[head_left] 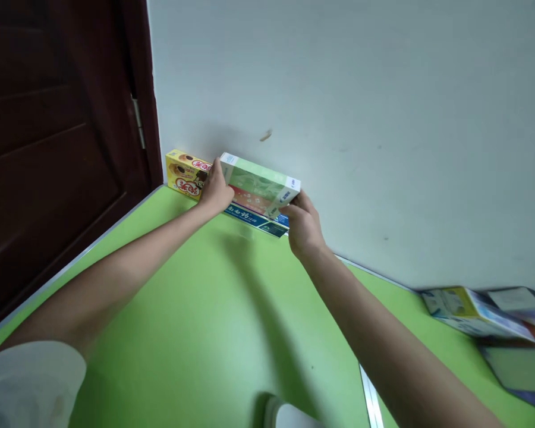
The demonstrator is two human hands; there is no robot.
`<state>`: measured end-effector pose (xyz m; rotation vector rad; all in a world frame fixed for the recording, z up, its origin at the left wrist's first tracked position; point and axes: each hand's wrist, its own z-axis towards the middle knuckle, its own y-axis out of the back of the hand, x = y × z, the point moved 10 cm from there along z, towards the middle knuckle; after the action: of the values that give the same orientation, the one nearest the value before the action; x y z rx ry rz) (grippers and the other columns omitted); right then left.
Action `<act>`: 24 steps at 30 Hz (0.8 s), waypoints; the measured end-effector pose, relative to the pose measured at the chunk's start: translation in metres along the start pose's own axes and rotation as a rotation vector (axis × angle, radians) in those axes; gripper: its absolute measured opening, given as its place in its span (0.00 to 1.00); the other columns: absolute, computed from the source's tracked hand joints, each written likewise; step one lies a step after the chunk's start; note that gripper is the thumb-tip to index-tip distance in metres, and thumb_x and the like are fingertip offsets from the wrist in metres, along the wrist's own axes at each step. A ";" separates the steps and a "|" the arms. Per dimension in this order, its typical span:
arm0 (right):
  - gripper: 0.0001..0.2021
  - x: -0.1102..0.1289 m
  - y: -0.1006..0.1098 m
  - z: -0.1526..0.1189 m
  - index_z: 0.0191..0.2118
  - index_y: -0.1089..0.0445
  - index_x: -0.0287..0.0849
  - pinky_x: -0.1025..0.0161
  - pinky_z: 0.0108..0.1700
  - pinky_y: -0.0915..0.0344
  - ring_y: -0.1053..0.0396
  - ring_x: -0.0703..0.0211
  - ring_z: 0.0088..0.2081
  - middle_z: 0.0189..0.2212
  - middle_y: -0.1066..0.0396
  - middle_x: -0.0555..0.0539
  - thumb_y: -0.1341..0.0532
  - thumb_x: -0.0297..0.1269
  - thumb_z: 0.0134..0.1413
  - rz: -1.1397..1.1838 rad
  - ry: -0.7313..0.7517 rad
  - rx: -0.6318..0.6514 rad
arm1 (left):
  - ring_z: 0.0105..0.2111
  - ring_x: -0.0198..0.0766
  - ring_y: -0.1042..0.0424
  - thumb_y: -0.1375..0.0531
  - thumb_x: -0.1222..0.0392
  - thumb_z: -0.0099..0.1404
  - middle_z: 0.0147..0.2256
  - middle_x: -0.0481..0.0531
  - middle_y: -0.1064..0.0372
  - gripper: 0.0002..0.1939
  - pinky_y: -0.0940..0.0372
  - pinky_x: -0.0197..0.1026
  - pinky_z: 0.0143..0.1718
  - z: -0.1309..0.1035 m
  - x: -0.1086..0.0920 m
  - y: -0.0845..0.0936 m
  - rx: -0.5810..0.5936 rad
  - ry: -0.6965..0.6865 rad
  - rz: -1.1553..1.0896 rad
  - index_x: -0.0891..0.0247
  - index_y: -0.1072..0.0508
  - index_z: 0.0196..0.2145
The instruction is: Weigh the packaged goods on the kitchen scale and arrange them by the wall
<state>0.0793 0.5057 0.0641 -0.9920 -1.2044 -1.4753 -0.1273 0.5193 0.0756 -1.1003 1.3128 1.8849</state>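
Observation:
My left hand (pixel 216 188) grips the left end of a green, white and pink box (pixel 258 184), and my right hand (pixel 304 223) holds its right end. The box is tilted, close to the wall. Under it lies a dark blue box (pixel 249 217) with white lettering, partly hidden by the held box. A yellow box (pixel 185 175) with red lettering stands against the wall to the left, its right end covered by my left hand.
The green table (pixel 191 309) meets a pale wall (pixel 361 119). At the far left is a dark brown door (pixel 49 119). Several blurred boxes (pixel 477 312) lie at the right edge. A white object (pixel 294 416) sits at the bottom edge.

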 end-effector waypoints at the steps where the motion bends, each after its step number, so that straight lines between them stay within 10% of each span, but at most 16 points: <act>1: 0.31 0.001 0.001 -0.001 0.54 0.39 0.37 0.50 0.55 0.36 0.34 0.46 0.54 0.55 0.33 0.38 0.48 0.31 0.37 0.002 0.006 0.009 | 0.64 0.49 0.46 0.47 0.84 0.49 0.64 0.59 0.45 0.43 0.49 0.47 0.65 -0.003 -0.002 0.000 -0.003 0.005 -0.012 0.64 0.46 0.63; 7: 0.36 0.017 0.057 -0.075 0.66 0.50 0.45 0.48 0.62 0.43 0.46 0.49 0.65 0.65 0.45 0.44 0.48 0.32 0.47 -0.094 0.058 0.070 | 0.67 0.47 0.54 0.48 0.81 0.50 0.68 0.60 0.56 0.47 0.57 0.48 0.67 -0.087 -0.030 -0.008 0.225 -0.062 -0.048 0.66 0.56 0.67; 13: 0.34 -0.007 0.140 -0.260 0.67 0.55 0.60 0.48 0.64 0.44 0.52 0.50 0.68 0.69 0.56 0.54 0.44 0.38 0.58 -0.092 -0.219 0.022 | 0.67 0.52 0.58 0.49 0.71 0.58 0.70 0.50 0.69 0.49 0.49 0.59 0.64 -0.274 -0.021 -0.020 0.633 -0.030 -0.057 0.49 0.75 0.67; 17: 0.35 -0.016 0.157 -0.382 0.68 0.58 0.63 0.48 0.61 0.38 0.52 0.48 0.67 0.70 0.58 0.56 0.43 0.41 0.59 -0.124 -0.377 -0.028 | 0.67 0.55 0.56 0.51 0.65 0.63 0.69 0.45 0.75 0.47 0.39 0.61 0.59 -0.381 -0.003 -0.009 0.748 0.016 0.006 0.44 0.82 0.65; 24: 0.32 0.003 0.144 -0.447 0.68 0.57 0.59 0.42 0.66 0.49 0.59 0.46 0.69 0.69 0.58 0.55 0.47 0.40 0.61 0.002 -0.363 -0.251 | 0.67 0.52 0.56 0.41 0.66 0.51 0.66 0.30 0.57 0.60 0.42 0.61 0.62 -0.429 0.045 0.006 0.644 0.080 0.134 0.32 0.84 0.60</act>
<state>0.2099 0.0579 0.0144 -1.4792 -1.2872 -1.5116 -0.0274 0.1147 -0.0346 -0.7633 1.8947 1.3424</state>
